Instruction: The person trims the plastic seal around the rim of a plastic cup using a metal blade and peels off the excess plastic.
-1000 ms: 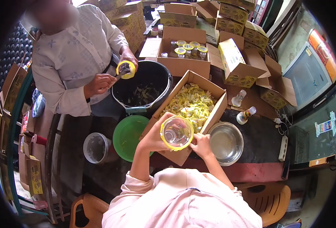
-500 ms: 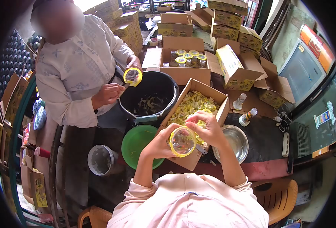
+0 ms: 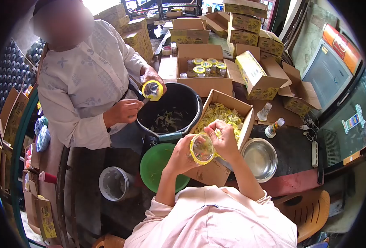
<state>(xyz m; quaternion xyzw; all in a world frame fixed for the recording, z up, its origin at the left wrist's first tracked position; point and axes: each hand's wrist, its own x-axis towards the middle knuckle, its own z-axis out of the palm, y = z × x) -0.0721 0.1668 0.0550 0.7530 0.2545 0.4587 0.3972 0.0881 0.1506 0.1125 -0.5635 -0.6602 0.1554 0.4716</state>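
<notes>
My left hand is wrapped around a clear glass jar with a yellow rim, its round end tilted up toward me. Close against the jar's right side, my right hand has thumb and fingers pinched together; what they hold, if anything, I cannot make out. A greyish flat piece shows just below that hand, partly hidden. Behind my hands stands a cardboard box filled with crumpled yellow wrappers. A green basin lies left of my left forearm, and a metal bowl right of my right one.
Across to the left, a person holds a yellow-rimmed jar and a thin tool over a black bucket. A grey pail stands nearer. Glass jars stand at right; an open carton holds several yellow-lidded jars.
The view has shifted slightly. My left hand still holds the jar, now turned a little more sideways. My right hand stays close beside it. The other person's jar and tool have come together.
</notes>
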